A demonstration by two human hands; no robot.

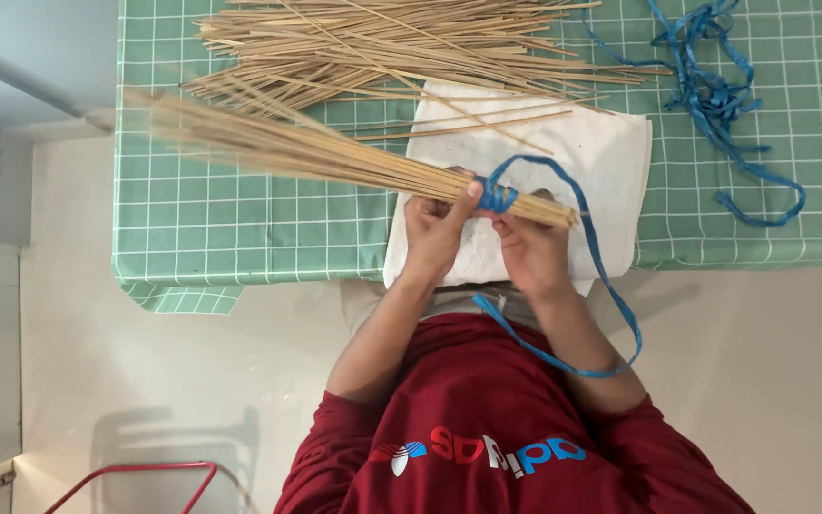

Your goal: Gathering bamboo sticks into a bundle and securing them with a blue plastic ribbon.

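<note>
Head view: a bundle of thin sticks (335,157) is gripped by both hands.
The left hand (435,233) and right hand (530,249) are closed around its blue-ribbon (582,238) binding; the far-left stick tips are blurred.

- I wear a dark red short-sleeved cotton shirt (487,428), loose at the shoulders.
- Its sleeves end above my elbows, leaving both forearms bare.
- Across its chest runs a printed logo in red, white and blue.
- My left hand (435,233) and right hand (533,252) are bare, without rings, watch or gloves.
</note>
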